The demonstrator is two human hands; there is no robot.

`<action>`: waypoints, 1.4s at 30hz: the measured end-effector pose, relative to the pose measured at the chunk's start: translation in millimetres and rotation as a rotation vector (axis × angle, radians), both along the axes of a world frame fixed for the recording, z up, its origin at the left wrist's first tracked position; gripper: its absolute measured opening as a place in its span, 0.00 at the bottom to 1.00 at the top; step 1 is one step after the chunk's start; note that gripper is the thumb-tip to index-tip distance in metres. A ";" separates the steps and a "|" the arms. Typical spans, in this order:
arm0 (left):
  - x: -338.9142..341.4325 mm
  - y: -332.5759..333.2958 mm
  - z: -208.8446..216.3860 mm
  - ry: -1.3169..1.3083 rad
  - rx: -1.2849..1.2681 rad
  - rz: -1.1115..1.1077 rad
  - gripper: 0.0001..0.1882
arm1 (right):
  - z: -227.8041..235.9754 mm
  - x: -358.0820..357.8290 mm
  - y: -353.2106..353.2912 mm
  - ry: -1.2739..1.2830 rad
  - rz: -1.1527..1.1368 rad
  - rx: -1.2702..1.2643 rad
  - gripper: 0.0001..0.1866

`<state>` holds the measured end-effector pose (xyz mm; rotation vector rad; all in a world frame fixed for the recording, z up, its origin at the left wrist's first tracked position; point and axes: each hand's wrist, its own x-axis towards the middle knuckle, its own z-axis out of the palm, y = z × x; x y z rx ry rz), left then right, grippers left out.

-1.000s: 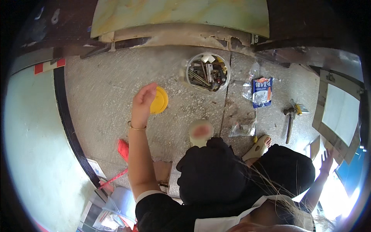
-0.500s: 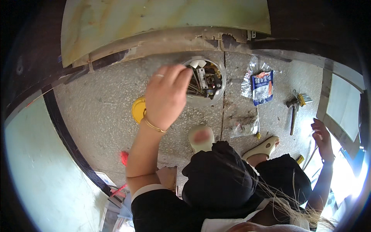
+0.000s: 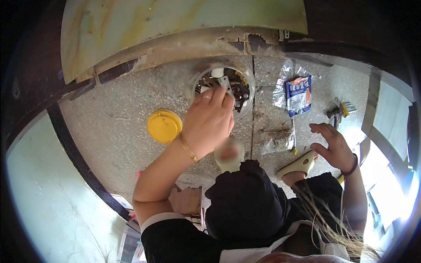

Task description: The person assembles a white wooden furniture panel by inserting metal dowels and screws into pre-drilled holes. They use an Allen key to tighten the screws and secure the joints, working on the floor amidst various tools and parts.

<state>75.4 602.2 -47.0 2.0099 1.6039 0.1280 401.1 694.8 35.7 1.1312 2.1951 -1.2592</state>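
Observation:
My left hand (image 3: 208,120) reaches over the near rim of a clear round plastic tub (image 3: 251,98), its fingers bent down and drawn together among the contents. The fingertips are hidden, so whatever they grip does not show. A silver metal plate with holes (image 3: 225,82) lies right by those fingers, amid dark metal hardware and a white piece (image 3: 217,72). Left of my wrist, a round yellow lid (image 3: 164,126) rests on the floor. My right hand (image 3: 334,147) hovers at the right, fingers apart with nothing in them, near a hammer (image 3: 337,120).
A blue and white food packet (image 3: 299,94) lies beside crumpled clear plastic (image 3: 280,94). Below it are a clear bag (image 3: 277,142) and a thin rod with a yellow end (image 3: 294,147). Furniture edges the speckled floor (image 3: 118,116). My sandalled feet are near the tub.
My left hand has come down and slightly right, from above the tub's left side to its contents, uncovering the yellow lid. My right hand has moved left and inward.

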 end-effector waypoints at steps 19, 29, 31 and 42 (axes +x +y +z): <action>16.2 36.4 -29.8 0.049 -0.003 0.160 0.25 | -45.3 -38.3 -28.4 0.228 0.143 0.033 0.23; 15.4 -2.5 -10.1 0.074 0.113 0.033 0.06 | -61.0 -26.6 -39.8 0.172 0.170 0.084 0.23; 14.8 -11.7 -8.7 0.084 0.108 0.023 0.07 | -63.3 -29.7 -43.0 0.203 0.179 0.093 0.23; 24.8 -19.5 -3.0 0.008 0.015 0.102 0.14 | -60.6 -102.6 -35.9 0.414 0.052 0.278 0.23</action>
